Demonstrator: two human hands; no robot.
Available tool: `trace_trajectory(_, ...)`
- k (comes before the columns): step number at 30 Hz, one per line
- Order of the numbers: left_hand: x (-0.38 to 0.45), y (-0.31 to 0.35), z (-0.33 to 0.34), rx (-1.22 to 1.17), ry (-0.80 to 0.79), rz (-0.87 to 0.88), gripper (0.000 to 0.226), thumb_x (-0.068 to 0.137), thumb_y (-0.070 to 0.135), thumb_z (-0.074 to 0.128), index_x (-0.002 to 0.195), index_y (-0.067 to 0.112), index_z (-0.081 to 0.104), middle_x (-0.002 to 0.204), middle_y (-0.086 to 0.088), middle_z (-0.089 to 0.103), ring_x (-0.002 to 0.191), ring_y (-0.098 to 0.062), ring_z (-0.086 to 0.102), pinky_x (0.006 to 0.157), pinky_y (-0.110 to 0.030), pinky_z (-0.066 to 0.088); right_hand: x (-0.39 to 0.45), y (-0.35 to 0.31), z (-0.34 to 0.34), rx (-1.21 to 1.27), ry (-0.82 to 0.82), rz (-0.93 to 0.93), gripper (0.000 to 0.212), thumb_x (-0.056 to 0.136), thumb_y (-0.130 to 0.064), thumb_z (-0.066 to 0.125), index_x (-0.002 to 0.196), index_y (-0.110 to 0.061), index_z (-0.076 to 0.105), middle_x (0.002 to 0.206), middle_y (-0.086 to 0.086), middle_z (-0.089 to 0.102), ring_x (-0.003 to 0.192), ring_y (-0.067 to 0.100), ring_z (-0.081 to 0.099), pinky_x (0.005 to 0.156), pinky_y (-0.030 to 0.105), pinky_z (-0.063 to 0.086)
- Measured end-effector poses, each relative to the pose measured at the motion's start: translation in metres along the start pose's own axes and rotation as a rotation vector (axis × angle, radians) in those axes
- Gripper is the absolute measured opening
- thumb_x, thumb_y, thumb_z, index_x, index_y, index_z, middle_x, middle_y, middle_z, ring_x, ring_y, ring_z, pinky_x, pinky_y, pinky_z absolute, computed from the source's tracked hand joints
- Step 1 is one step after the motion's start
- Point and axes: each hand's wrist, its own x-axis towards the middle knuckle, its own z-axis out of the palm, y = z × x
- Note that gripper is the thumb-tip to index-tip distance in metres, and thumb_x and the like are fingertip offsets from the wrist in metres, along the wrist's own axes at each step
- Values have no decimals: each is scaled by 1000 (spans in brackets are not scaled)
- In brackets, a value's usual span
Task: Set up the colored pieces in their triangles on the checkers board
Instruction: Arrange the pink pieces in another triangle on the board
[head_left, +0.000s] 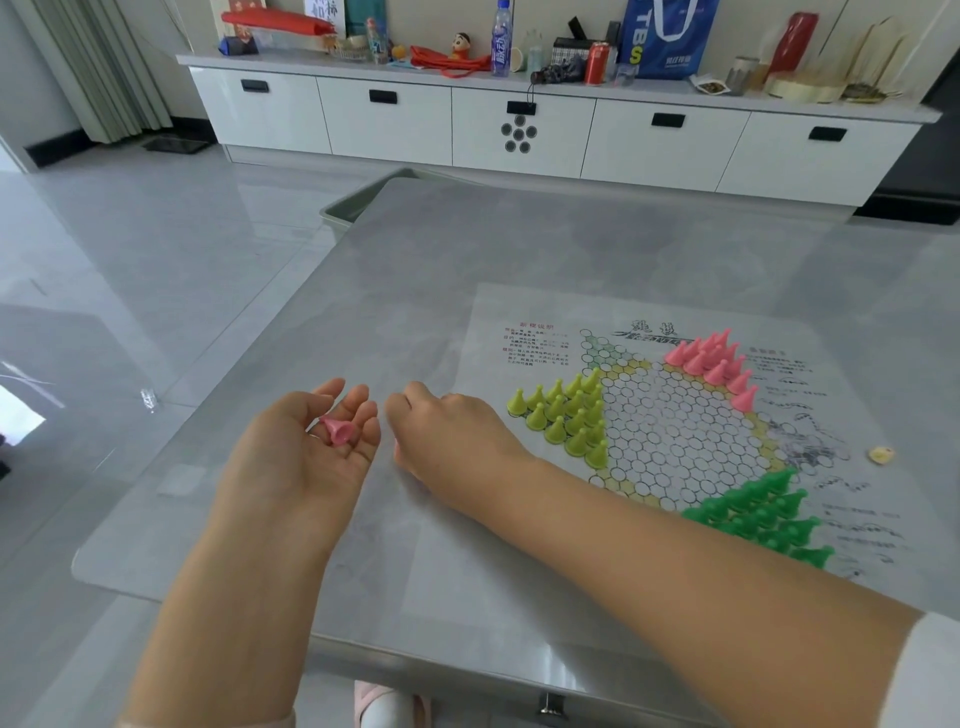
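The paper checkers board (680, 431) lies on the right half of the table. Yellow-green pieces (569, 415) fill its left triangle, pink pieces (714, 361) stand in the far triangle, and dark green pieces (763, 514) fill the near right one. My left hand (306, 457) is palm up to the left of the board, with a loose pink piece (337, 431) lying on its relaxed fingers. My right hand (447, 436) hovers knuckles up just beside it, fingers curled downward; what is under them is hidden.
A small yellow scrap (881, 454) lies on the board's right margin. The grey table (519, 244) ends at a near edge below my arms. A green bin (358, 202) stands by its far left corner, and a white cabinet (519, 130) lines the wall.
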Motion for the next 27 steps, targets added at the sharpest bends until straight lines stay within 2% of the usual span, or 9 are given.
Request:
trace_trajectory(3, 0, -2, 1, -32, -4, -23, 21, 90, 5, 37, 90, 4, 58, 90, -10, 59, 76, -17, 59, 61, -25, 47, 0, 1, 6, 41, -68, -64, 9, 91, -13, 45, 99, -13, 50, 90, 2, 48, 60, 24, 49, 41, 26, 22)
trace_trajectory(7, -1, -2, 1, -56, -30, -33, 20, 90, 5, 38, 91, 4, 58, 90, -9, 59, 73, -17, 60, 58, -24, 48, -7, 5, 4, 162, -90, -65, 16, 88, 0, 43, 102, -5, 47, 100, 11, 50, 76, 33, 58, 42, 28, 16)
trace_trajectory(12, -3, -4, 2, -58, 13, -49, 23, 91, 4, 35, 87, 3, 58, 88, -10, 57, 79, -18, 58, 65, -25, 48, -5, 19, -12, 470, -53, 33, 14, 96, -20, 36, 92, -9, 44, 101, 13, 51, 90, 35, 54, 65, 33, 31)
trace_trajectory(14, -6, -10, 6, -66, -10, -112, 23, 91, 4, 35, 85, 1, 57, 87, -12, 55, 80, -19, 56, 72, -29, 48, -1, 24, -32, 620, 45, 57, 18, 96, -24, 37, 82, -13, 38, 88, 8, 47, 84, 32, 51, 67, 33, 31)
trace_trajectory(16, -12, -18, 11, -122, -103, -236, 26, 92, 8, 33, 88, -2, 56, 86, -13, 56, 79, -20, 55, 76, -33, 48, 1, 26, -51, 727, 119, -28, 20, 95, -24, 40, 78, -14, 36, 82, 3, 44, 74, 26, 47, 64, 34, 34)
trace_trajectory(19, -20, -25, 17, -231, -247, -386, 36, 94, 16, 30, 89, -2, 60, 79, -10, 62, 81, -17, 59, 63, -32, 57, -3, 25, -67, 736, 24, -142, 17, 93, -26, 44, 80, -17, 40, 83, -4, 46, 71, 16, 47, 64, 32, 38)
trace_trajectory(21, -23, -25, 20, -258, -289, -410, 32, 91, 13, 34, 86, 0, 62, 79, -7, 64, 79, -16, 62, 62, -32, 58, -9, 30, -71, 724, -34, -172, 14, 92, -26, 47, 81, -18, 43, 85, -5, 47, 74, 12, 46, 68, 32, 41)
trace_trajectory(24, -27, -28, 26, -271, -342, -422, 23, 76, 7, 41, 81, 0, 62, 74, -8, 67, 62, -16, 65, 52, -28, 57, -17, 39, -73, 761, -55, -178, 8, 88, -21, 54, 84, -14, 52, 85, -6, 49, 74, 8, 47, 72, 30, 44)
trace_trajectory(27, -27, -33, 30, -226, -362, -426, 24, 78, 9, 43, 86, -1, 63, 80, -11, 69, 72, -18, 66, 60, -32, 59, -24, 50, -74, 842, -10, -115, 4, 85, -17, 59, 88, -13, 58, 86, -2, 54, 77, 9, 54, 74, 30, 48)
